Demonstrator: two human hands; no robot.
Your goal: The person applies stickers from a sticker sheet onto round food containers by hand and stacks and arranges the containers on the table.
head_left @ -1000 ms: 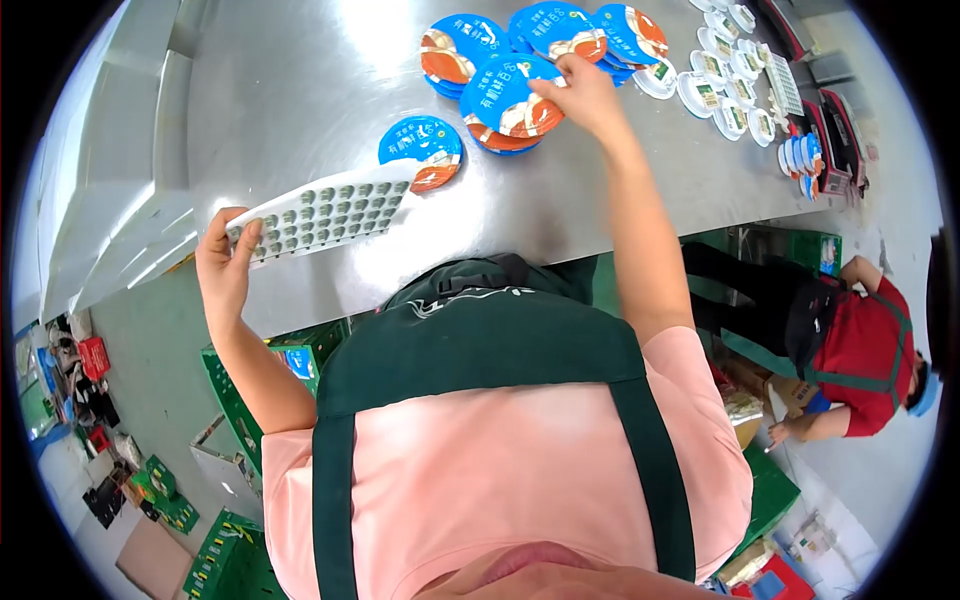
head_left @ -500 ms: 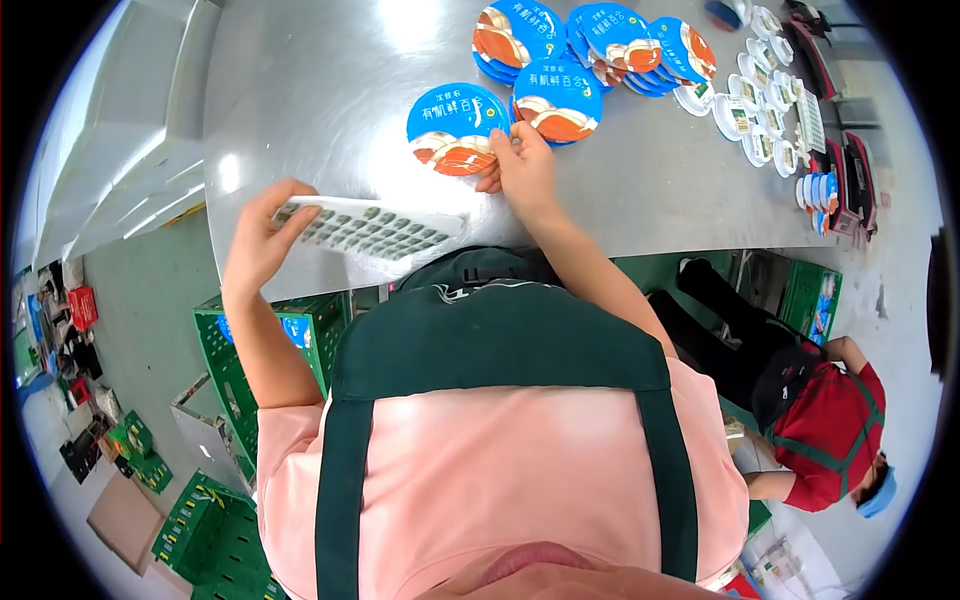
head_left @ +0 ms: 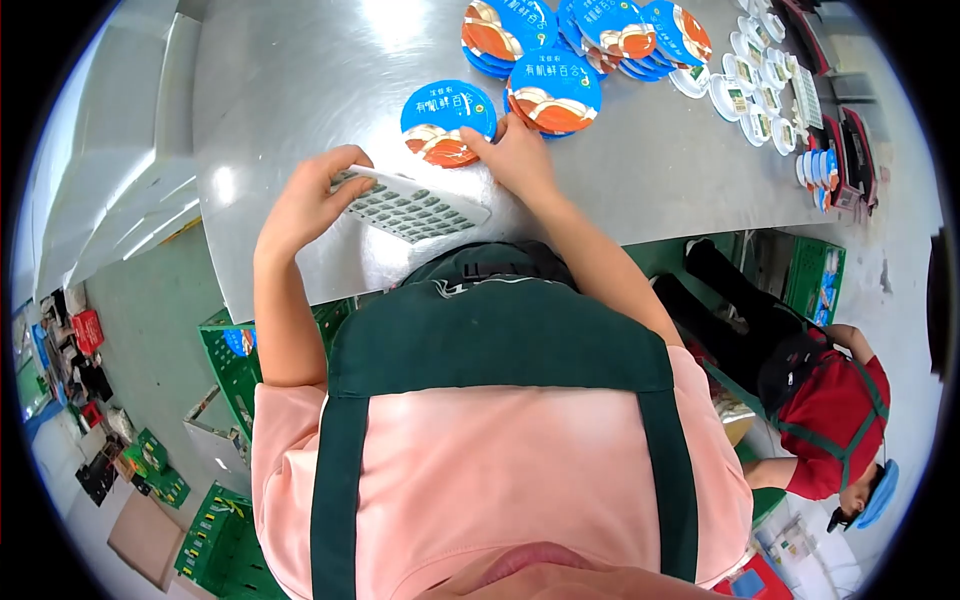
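My left hand (head_left: 320,200) pinches the left end of a white sheet (head_left: 420,208) with rows of small greenish-grey stickers, tilted over the table's front part. My right hand (head_left: 510,155) is at the lower right edge of a round blue and orange lid (head_left: 447,122) that lies on the metal table, its thumb on the lid and its fingers curled. Directly right of that lid, touching or nearly so, is a stack of like lids (head_left: 555,90). More stacks of blue lids (head_left: 508,28) lie behind.
Small white labelled containers (head_left: 745,75) spread over the right part of the metal table (head_left: 290,90), near another sticker sheet (head_left: 806,97) and red-black boxes (head_left: 855,160). Green crates (head_left: 228,540) stand on the floor. A person in red (head_left: 830,420) is at the right.
My right hand has moved left and down from the stacks to the single lid. My left hand has brought the sheet right and nearer. The camera view has shifted, and the other person has moved.
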